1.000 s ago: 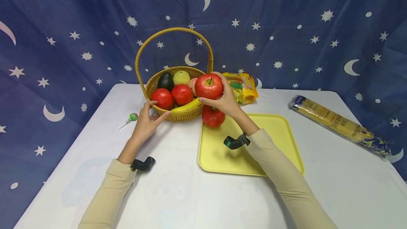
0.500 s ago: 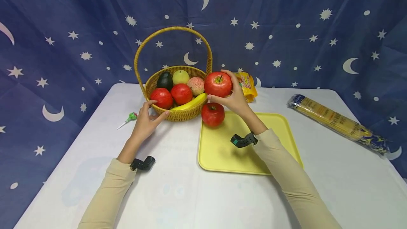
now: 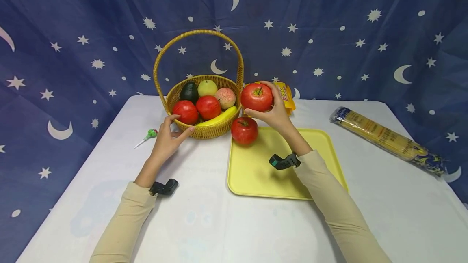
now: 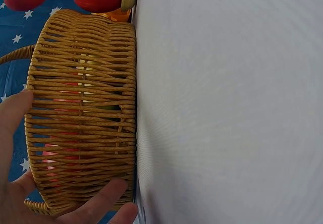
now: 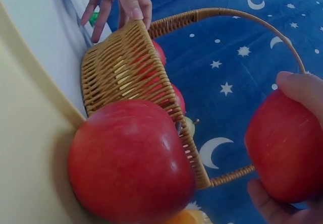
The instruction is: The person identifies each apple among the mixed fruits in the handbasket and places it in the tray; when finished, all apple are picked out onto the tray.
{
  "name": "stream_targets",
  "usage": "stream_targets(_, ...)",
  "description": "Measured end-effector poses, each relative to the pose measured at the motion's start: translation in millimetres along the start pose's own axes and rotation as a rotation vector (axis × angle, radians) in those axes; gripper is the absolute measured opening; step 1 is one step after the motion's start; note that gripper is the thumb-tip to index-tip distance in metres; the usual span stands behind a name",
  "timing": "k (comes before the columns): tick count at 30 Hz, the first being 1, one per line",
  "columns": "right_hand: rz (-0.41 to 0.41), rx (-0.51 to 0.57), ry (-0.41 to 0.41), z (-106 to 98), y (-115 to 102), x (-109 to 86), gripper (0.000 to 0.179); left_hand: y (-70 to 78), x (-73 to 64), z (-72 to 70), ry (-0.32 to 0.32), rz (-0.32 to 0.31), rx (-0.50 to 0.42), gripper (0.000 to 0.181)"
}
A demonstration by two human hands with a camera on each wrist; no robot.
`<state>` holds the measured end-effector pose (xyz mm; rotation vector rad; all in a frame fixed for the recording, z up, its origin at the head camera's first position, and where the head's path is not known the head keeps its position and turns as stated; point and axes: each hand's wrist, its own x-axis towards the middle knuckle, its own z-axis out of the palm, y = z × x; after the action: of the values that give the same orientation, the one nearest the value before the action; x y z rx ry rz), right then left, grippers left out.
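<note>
In the head view my right hand (image 3: 277,115) grips a red apple (image 3: 257,97), stem up, in the air just right of the wicker basket (image 3: 209,133). Thumb and fingers curve round opposite sides of this apple (image 5: 287,146) in the right wrist view. My left hand (image 3: 165,143) touches the basket's front left rim, its thumb and fingers spread along the woven side (image 4: 83,113). Inside the basket lie two red fruits (image 3: 209,107), an avocado (image 3: 189,92), a green pear-like fruit (image 3: 207,87), a peach (image 3: 224,98) and a banana (image 3: 217,117).
Another red apple (image 3: 244,131) sits at the back left corner of a yellow tray (image 3: 270,177). Behind the right hand is a yellow snack bag (image 3: 287,96). A lollipop (image 3: 151,134) lies left of the basket, and a long noodle packet (image 3: 387,139) at the right.
My right hand has carried the apple rightward, from over the basket's right side to beyond its rim, uncovering the peach. The left hand stays at the basket.
</note>
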<state>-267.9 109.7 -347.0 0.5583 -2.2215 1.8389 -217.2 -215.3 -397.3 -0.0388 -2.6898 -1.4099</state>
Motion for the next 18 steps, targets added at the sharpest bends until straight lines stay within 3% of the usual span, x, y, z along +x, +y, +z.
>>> stream_targets(18,-0.066,-0.038,-0.094,-24.3,-2.1,-9.5,0.085,-0.7,0.8,1.3,0.01,0.006,0.0,0.074)
